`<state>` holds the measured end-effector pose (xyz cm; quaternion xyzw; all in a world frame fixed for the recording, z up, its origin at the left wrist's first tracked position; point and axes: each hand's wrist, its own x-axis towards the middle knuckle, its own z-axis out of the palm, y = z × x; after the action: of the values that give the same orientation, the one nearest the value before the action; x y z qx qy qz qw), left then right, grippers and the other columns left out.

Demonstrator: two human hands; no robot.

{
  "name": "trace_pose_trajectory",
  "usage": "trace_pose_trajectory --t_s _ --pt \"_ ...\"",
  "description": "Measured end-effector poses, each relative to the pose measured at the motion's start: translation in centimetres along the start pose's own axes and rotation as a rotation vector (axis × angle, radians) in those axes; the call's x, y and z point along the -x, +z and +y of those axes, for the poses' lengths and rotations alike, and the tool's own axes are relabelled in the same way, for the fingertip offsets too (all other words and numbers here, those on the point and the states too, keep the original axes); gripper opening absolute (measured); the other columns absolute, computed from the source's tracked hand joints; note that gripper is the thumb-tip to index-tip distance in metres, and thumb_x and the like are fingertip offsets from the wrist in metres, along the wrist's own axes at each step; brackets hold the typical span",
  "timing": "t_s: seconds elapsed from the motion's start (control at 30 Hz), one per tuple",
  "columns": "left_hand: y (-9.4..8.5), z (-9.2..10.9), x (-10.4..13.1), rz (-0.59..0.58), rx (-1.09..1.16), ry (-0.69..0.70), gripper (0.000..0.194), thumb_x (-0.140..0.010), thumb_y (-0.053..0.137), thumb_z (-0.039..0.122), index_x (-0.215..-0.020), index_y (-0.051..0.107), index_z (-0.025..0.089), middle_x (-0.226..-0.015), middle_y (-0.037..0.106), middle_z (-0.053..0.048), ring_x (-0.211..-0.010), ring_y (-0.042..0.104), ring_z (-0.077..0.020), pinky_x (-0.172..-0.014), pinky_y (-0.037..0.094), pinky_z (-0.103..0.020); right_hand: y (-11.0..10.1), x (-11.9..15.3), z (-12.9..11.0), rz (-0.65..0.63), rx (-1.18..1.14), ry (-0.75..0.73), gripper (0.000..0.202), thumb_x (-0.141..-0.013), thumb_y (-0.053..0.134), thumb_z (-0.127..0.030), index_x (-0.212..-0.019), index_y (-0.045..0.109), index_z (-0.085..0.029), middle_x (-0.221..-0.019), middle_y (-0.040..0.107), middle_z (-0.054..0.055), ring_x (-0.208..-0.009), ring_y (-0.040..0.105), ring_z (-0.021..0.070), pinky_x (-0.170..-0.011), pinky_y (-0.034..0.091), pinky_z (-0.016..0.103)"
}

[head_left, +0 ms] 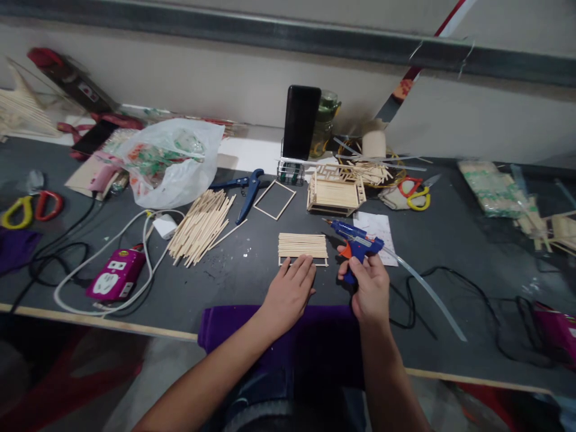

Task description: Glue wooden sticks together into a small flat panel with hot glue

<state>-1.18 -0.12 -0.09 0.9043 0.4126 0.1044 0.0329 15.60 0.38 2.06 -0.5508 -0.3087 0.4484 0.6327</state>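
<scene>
My right hand (369,282) is wrapped round a blue glue gun (357,237), its nozzle pointing left and a long clear glue stick (432,294) trailing from its back. My left hand (291,288) lies with fingers stretched out over the near edge of a small panel of wooden sticks (302,245). The panel's sticks lie side by side on a thin frame, with a gap near the front bar. Whether my left fingers press the bar or the table is hard to tell. A small wooden stick model (335,195) stands behind the panel.
Left of the panel lie loose sticks (202,228), a blue cutter (249,195) and a square stick frame (275,200). A phone (301,123) stands upright at the back. Scissors (418,193), a plastic bag (173,162), a pink power socket (116,275) and a purple cloth (333,336) surround the work.
</scene>
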Motion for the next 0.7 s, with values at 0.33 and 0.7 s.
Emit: trace_pose_trajectory --t_s 0.33,0.7 --pt "0.02 0.04 -0.02 0.0 0.009 -0.007 0.043 -0.097 0.039 0.031 -0.134 0.049 0.011 -0.146 0.045 -0.013 -0.137 0.039 -0.0243 -0.113 0.03 -0.043 0.01 -0.08 0.2 0.002 0.034 -0.004 0.026 -0.08 0.066 -0.031 -0.102 0.058 -0.02 -0.101 0.07 0.006 -0.055 0.053 0.0085 -0.05 0.046 0.025" --pt "-0.1 0.02 -0.04 -0.025 0.017 -0.021 0.044 -0.096 0.041 0.032 -0.135 0.048 0.012 -0.146 0.044 -0.013 -0.138 0.037 -0.0258 -0.113 0.029 -0.044 0.04 -0.02 0.04 -0.005 0.058 -0.008 0.025 -0.08 0.065 -0.032 -0.101 0.058 -0.02 -0.102 0.07 0.007 -0.055 0.052 0.0087 -0.05 0.046 0.024"
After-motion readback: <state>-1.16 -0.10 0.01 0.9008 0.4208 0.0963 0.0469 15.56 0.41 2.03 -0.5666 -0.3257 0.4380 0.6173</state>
